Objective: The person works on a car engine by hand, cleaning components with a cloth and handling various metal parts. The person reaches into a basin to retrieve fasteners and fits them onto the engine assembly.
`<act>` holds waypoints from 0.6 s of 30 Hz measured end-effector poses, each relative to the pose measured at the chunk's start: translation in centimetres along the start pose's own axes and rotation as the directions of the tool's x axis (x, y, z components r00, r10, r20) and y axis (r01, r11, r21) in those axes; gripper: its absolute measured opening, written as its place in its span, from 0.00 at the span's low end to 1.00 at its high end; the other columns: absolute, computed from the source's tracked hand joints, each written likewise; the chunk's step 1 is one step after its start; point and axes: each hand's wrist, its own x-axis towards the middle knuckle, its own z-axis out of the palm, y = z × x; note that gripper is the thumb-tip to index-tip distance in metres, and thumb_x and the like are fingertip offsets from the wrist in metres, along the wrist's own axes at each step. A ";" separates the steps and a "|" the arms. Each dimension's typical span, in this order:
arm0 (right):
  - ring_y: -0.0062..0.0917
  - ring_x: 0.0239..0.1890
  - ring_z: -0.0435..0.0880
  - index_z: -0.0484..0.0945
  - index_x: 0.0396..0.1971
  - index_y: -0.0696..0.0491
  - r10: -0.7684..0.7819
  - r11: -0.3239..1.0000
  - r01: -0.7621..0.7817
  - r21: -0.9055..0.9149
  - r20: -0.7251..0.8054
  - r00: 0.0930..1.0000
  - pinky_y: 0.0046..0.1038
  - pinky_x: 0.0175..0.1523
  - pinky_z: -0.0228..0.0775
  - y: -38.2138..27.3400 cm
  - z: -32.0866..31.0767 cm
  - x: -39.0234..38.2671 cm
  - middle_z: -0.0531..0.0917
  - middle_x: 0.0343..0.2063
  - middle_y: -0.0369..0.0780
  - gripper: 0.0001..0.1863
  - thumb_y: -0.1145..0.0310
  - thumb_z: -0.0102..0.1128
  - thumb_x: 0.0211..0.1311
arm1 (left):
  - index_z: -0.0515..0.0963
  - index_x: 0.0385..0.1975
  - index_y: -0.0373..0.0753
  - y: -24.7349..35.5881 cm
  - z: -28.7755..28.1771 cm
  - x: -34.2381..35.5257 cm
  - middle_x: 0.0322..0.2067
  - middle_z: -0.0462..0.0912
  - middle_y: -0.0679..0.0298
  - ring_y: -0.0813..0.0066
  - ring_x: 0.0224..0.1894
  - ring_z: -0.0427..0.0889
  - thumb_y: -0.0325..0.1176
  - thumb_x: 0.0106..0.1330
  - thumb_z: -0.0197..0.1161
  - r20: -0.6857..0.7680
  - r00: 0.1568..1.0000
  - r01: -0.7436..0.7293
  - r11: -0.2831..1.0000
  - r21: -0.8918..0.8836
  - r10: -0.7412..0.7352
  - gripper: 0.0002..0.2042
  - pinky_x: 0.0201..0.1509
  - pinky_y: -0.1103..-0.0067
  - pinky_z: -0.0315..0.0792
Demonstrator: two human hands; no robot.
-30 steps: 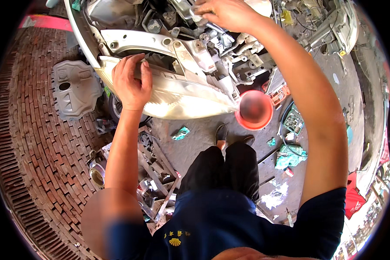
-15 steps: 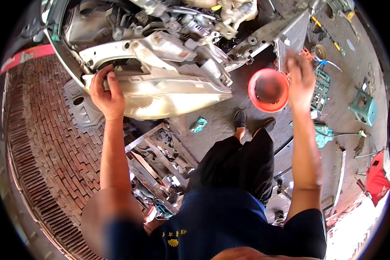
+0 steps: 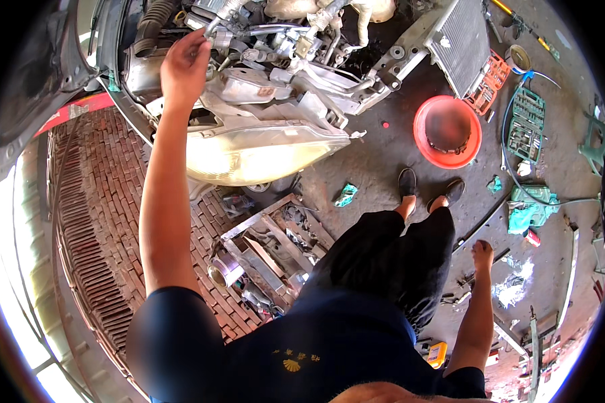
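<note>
My left hand (image 3: 183, 67) reaches up into the open engine bay, fingers spread against the grey metal parts and hoses (image 3: 249, 40) above the yellowish headlight (image 3: 255, 153). It grips nothing that I can see. My right hand (image 3: 482, 254) hangs down by my right leg, fingers loosely curled, holding nothing visible. My dark trousers and black shoes (image 3: 405, 181) stand on the stained concrete floor below the car's front.
A red bowl (image 3: 447, 131) sits on the floor near a radiator (image 3: 465, 41) and an orange tool case (image 3: 491, 84). A green socket tray (image 3: 526, 124), green rags (image 3: 532, 208) and metal frame pieces (image 3: 269, 245) lie about. Red brick paving (image 3: 94, 221) lies at left.
My left hand has left the headlight's edge and risen into the engine bay. My right hand has dropped from the red bowl to my side. The view has shifted.
</note>
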 end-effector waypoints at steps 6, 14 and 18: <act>0.16 0.23 0.79 0.83 0.46 0.56 0.204 0.976 -0.198 0.089 -0.073 0.976 0.20 0.22 0.63 2.8 -3.8 -0.2 0.82 0.26 0.34 0.13 0.63 0.61 0.72 | 0.89 0.49 0.38 -4.2 -0.8 1.6 0.35 0.89 0.69 0.87 0.35 0.82 0.35 0.69 0.74 0.069 0.986 0.142 0.981 0.135 -0.152 0.13 0.43 0.84 0.76; 0.20 0.31 0.81 0.84 0.46 0.60 0.004 0.995 0.002 -0.095 0.072 0.997 0.27 0.34 0.73 -7.3 3.0 1.6 0.85 0.33 0.38 0.18 0.59 0.61 0.72 | 0.87 0.52 0.40 -5.4 -3.4 3.0 0.40 0.91 0.65 0.78 0.41 0.86 0.48 0.73 0.70 0.119 0.993 -0.050 0.946 0.319 0.013 0.19 0.48 0.78 0.78; 0.22 0.37 0.84 0.84 0.49 0.60 -0.130 0.991 0.133 -0.018 0.117 0.985 0.28 0.44 0.75 -13.3 8.1 1.4 0.87 0.35 0.39 0.19 0.57 0.62 0.73 | 0.87 0.52 0.37 -5.4 -8.3 2.4 0.43 0.90 0.65 0.74 0.42 0.85 0.51 0.76 0.66 -0.033 0.999 0.044 0.917 0.396 -0.034 0.21 0.50 0.76 0.77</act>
